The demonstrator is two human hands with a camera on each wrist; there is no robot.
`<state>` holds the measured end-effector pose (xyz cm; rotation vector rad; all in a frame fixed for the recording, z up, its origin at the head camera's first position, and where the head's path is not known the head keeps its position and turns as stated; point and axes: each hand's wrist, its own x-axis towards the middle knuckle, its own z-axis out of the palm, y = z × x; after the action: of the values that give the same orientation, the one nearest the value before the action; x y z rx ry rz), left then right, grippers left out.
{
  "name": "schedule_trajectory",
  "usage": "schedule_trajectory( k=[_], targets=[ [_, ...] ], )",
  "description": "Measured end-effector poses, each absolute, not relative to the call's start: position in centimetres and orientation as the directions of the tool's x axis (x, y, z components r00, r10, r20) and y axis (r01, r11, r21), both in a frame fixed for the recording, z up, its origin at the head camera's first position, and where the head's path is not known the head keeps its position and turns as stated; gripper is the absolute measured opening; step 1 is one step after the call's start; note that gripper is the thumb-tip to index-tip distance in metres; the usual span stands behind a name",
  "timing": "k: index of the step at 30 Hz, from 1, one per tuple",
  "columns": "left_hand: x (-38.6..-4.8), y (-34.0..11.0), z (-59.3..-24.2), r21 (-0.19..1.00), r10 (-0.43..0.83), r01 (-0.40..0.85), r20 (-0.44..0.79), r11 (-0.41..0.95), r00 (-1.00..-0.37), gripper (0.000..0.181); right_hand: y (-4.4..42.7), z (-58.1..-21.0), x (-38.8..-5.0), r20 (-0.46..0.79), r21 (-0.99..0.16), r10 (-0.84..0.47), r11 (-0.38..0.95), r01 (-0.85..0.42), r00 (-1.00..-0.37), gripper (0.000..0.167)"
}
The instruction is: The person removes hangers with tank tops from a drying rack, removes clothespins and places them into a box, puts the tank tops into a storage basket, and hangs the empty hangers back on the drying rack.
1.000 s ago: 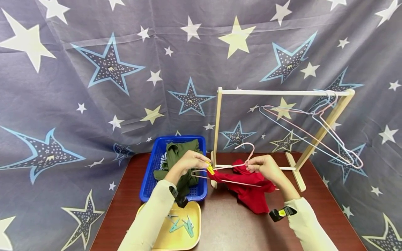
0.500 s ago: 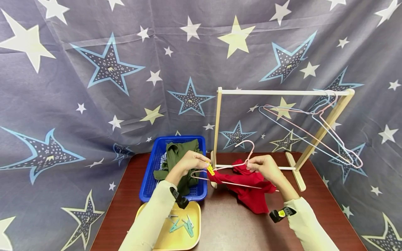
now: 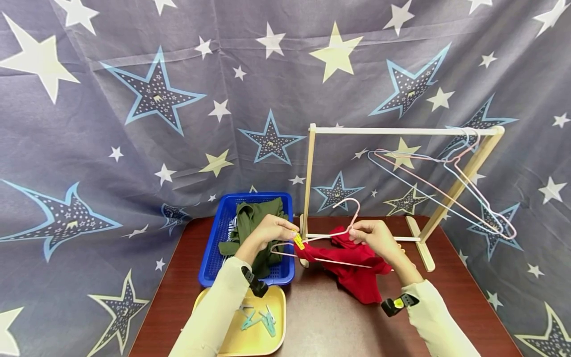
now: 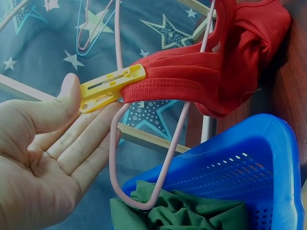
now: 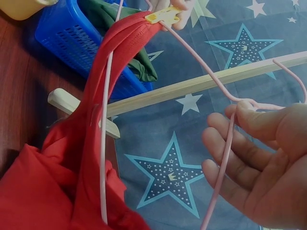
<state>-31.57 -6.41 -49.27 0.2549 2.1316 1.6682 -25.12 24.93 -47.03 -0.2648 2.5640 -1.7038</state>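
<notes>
A pink wire hanger [image 4: 113, 153] carries a red garment [image 3: 352, 263], bunched along it and hanging down on the right. Between thumb and fingers my left hand [image 3: 271, 231] pinches a yellow clothespin [image 4: 112, 87]. The clothespin's far end lies on the red ribbed edge, where the cloth crosses the hanger near its left end. With thumb and forefinger my right hand [image 5: 261, 153] pinches the hanger just below its hook; the other fingers stay loosely bent near the wire. A small yellow bit [image 3: 402, 248] shows beside the right wrist, too little to identify.
Behind stands a wooden rack [image 3: 401, 132] with pink and blue hangers [image 3: 446, 198] on its right end. At left, a blue basket [image 3: 206, 258] holds green and striped cloth. Nearer is a yellow tray [image 3: 250, 342] with several clothespins [image 3: 268, 321], partly hidden by the left sleeve.
The hanger's hook has tipped slightly left, and my right hand has shifted a little with it. The left hand keeps its pinch on the clothespin, almost unmoved.
</notes>
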Motion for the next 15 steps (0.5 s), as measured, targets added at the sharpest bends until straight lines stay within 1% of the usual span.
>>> schedule_trajectory(
  k=[6, 10, 15],
  targets=[
    [-31.60, -6.30, -49.49, 0.954, 0.378, -0.086, -0.195, 0.286, -0.905, 0.021, 24.52, -47.12, -25.15, 0.055, -0.931, -0.163, 0.348, -0.110, -0.985, 0.020],
    [-31.68, -6.27, -49.82, 0.954, 0.375, -0.070, -0.180, 0.290, -0.909, 0.023, 24.25, -47.12, -25.12, 0.065, -0.940, -0.152, 0.321, -0.112, -0.986, 0.020],
    [-31.65, -6.20, -49.93, 0.957, 0.367, -0.077, -0.181, 0.281, -0.912, 0.025, 24.07, -47.10, -25.15, 0.061, -0.945, -0.130, 0.311, -0.099, -0.990, 0.020]
  ],
)
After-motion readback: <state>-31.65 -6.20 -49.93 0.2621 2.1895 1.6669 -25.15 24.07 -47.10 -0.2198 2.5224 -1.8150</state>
